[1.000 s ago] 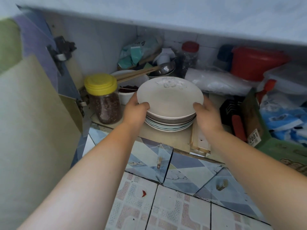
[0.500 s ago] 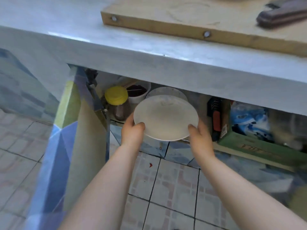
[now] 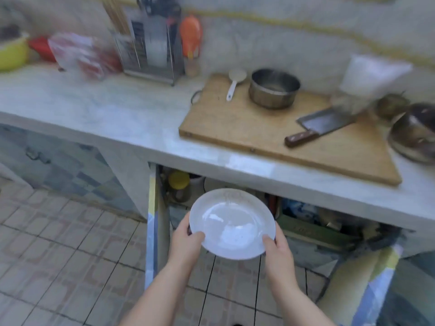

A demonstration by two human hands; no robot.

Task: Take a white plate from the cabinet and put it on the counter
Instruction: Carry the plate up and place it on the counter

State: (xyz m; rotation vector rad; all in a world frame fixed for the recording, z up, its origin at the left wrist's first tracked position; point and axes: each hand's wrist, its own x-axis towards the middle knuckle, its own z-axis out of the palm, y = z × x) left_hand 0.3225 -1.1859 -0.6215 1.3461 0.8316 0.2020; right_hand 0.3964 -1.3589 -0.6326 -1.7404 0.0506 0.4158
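Note:
I hold a white plate (image 3: 231, 223) in both hands, out in front of the open cabinet (image 3: 235, 189) and below the counter's edge. My left hand (image 3: 186, 238) grips its left rim, thumb on top. My right hand (image 3: 276, 247) grips the right rim the same way. The plate faces up, roughly level. The pale marble counter (image 3: 113, 109) stretches above it, bare at the left middle. More plates (image 3: 213, 184) show dimly inside the cabinet behind the held one.
A wooden cutting board (image 3: 259, 130) on the counter carries a steel pot (image 3: 274, 88), a white spoon (image 3: 234, 83) and a cleaver (image 3: 322, 125). A utensil rack (image 3: 153, 43) stands at the back. Open cabinet doors (image 3: 156, 222) flank the plate left and right. A yellow-lidded jar (image 3: 179, 184) is inside.
The plate has come out of the cabinet, off the stack, and risen toward the counter edge. My view has lifted from the cabinet interior to the countertop.

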